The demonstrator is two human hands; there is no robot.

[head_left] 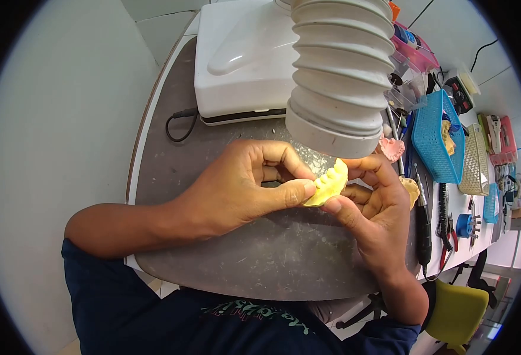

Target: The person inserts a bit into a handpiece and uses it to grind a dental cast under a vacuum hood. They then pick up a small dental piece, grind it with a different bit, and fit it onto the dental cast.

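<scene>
Between my two hands is a yellow dental cast (330, 184) with a row of teeth along its upper edge, lit brightly from above. My left hand (272, 180) pinches its left end between thumb and fingers. On the other side, my right hand (371, 198) grips the right end, thumb at the bottom and index finger near the top. The cast is held above the grey mat (260, 254), just below the mouth of a white ribbed suction hose (340, 77). Pale dust and crumbs lie on the mat behind the cast.
A white machine (243, 65) stands at the back. To the right are a pink denture base piece (392, 148), another cast (410, 190), a black handpiece (424, 231), red-handled pliers (450, 242), a blue basket (437, 139) and a cream basket (474, 163). A yellow-green chair (457, 310) stands beyond the table's right edge.
</scene>
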